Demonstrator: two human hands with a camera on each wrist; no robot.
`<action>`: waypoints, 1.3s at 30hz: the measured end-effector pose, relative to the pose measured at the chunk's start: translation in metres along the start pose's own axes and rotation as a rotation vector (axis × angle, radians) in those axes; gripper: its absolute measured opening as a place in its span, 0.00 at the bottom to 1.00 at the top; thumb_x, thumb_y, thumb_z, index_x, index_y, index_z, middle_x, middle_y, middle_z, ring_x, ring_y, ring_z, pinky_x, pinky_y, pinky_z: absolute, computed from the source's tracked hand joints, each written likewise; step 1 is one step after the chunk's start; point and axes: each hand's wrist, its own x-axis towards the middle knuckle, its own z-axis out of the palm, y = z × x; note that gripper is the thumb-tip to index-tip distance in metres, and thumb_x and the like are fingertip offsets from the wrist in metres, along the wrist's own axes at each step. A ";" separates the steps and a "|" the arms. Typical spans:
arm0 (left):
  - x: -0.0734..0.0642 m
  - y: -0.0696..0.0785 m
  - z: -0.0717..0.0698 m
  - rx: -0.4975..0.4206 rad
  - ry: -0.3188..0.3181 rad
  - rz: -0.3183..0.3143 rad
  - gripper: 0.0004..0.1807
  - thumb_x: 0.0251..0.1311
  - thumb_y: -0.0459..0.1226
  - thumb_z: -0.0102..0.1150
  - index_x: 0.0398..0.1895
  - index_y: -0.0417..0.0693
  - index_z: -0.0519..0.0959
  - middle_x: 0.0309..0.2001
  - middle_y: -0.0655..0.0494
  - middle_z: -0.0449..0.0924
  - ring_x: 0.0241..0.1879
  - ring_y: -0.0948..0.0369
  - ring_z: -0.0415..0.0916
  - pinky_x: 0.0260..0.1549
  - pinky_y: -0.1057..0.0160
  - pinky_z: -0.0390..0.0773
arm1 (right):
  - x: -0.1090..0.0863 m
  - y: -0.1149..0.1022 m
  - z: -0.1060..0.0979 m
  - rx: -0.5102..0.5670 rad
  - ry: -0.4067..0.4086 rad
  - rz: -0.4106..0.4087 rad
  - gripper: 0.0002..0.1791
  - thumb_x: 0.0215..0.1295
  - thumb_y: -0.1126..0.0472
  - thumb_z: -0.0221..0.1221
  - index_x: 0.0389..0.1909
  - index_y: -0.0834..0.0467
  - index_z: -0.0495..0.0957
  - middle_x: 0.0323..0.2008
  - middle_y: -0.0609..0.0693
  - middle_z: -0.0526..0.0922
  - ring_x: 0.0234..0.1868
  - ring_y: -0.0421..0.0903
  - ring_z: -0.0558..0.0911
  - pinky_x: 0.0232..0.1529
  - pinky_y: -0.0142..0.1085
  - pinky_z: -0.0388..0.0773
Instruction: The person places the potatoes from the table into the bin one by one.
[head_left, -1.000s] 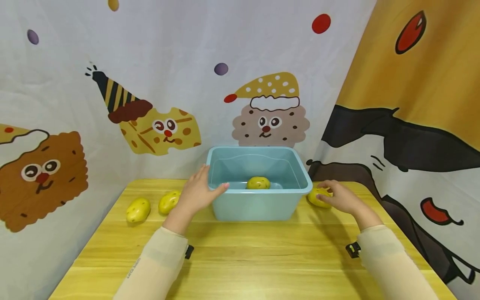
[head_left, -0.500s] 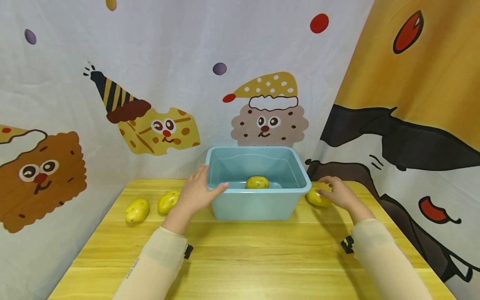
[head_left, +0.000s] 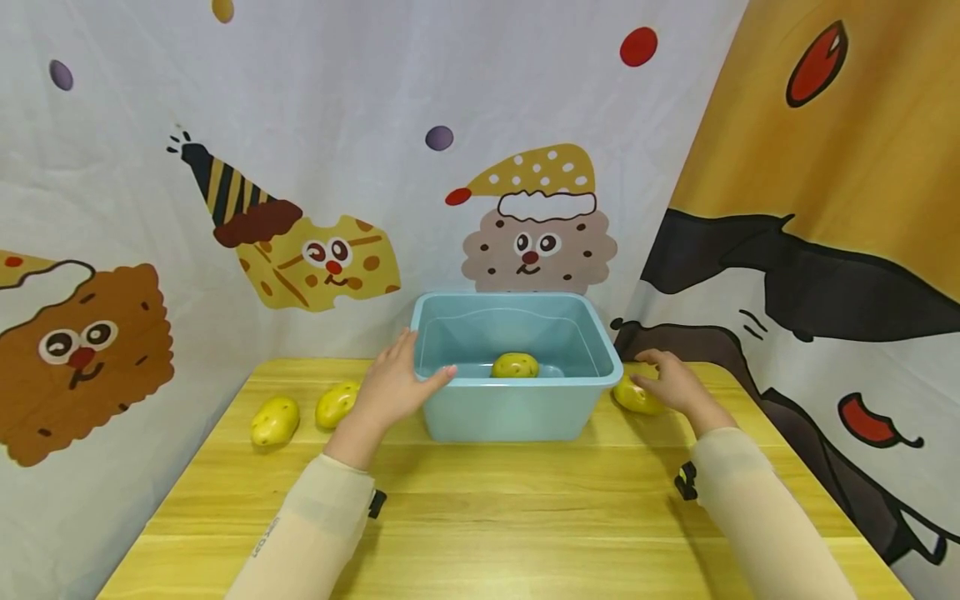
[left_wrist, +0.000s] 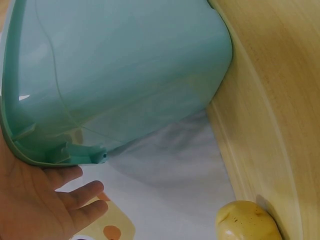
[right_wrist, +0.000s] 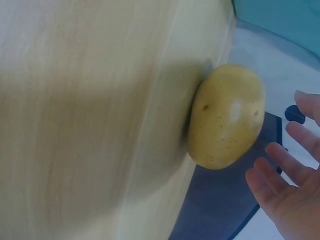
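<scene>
My left hand [head_left: 393,383] rests at the left rim of a light blue plastic bin [head_left: 510,412], its thumb reaching over the front corner. In the left wrist view, the fingers [left_wrist: 82,195] spread loosely below the bin's rim, not curled round it. One yellow potato [head_left: 515,366] lies inside the bin. Another potato [head_left: 636,396] sits on the table just right of the bin. Above it hovers my right hand [head_left: 678,385], partly covering it in the head view. The right wrist view shows a gap between those loosely bent fingers [right_wrist: 285,162] and this potato [right_wrist: 227,117].
Left of the bin, two more potatoes lie on the wooden table [head_left: 480,517]: an outer one [head_left: 275,421] and one [head_left: 336,406] partly behind my left hand. A printed cloth [head_left: 337,100] hangs directly behind the table and along its sides.
My right forearm has shifted slightly left, and the right hand has risen a little over the potato. The left hand, bin and potatoes stay in place.
</scene>
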 end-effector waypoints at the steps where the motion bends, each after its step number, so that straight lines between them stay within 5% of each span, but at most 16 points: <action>1: 0.000 0.000 0.000 0.001 -0.001 -0.001 0.58 0.61 0.70 0.51 0.79 0.38 0.49 0.79 0.41 0.44 0.74 0.36 0.50 0.69 0.35 0.53 | 0.001 0.001 0.001 0.003 -0.006 0.004 0.29 0.71 0.54 0.59 0.64 0.69 0.69 0.62 0.74 0.69 0.59 0.73 0.70 0.57 0.66 0.69; 20: 0.001 0.000 -0.001 0.003 -0.002 -0.006 0.59 0.59 0.72 0.49 0.79 0.39 0.48 0.79 0.41 0.44 0.74 0.36 0.50 0.69 0.35 0.53 | 0.007 0.016 0.011 0.043 -0.103 0.037 0.34 0.69 0.48 0.62 0.65 0.69 0.68 0.62 0.76 0.68 0.59 0.73 0.72 0.57 0.66 0.69; 31: -0.001 0.001 -0.001 -0.001 -0.002 -0.003 0.57 0.62 0.68 0.52 0.79 0.38 0.48 0.79 0.41 0.44 0.74 0.36 0.49 0.70 0.36 0.52 | 0.006 0.021 0.020 0.057 -0.117 0.021 0.35 0.68 0.52 0.64 0.66 0.71 0.67 0.61 0.77 0.69 0.60 0.73 0.71 0.59 0.66 0.68; 39: -0.002 0.001 -0.001 0.005 0.001 0.004 0.61 0.57 0.75 0.45 0.79 0.38 0.49 0.79 0.41 0.45 0.74 0.36 0.50 0.70 0.36 0.53 | 0.005 0.021 0.022 0.076 -0.130 0.017 0.35 0.66 0.55 0.65 0.65 0.72 0.67 0.61 0.76 0.70 0.59 0.71 0.72 0.60 0.65 0.67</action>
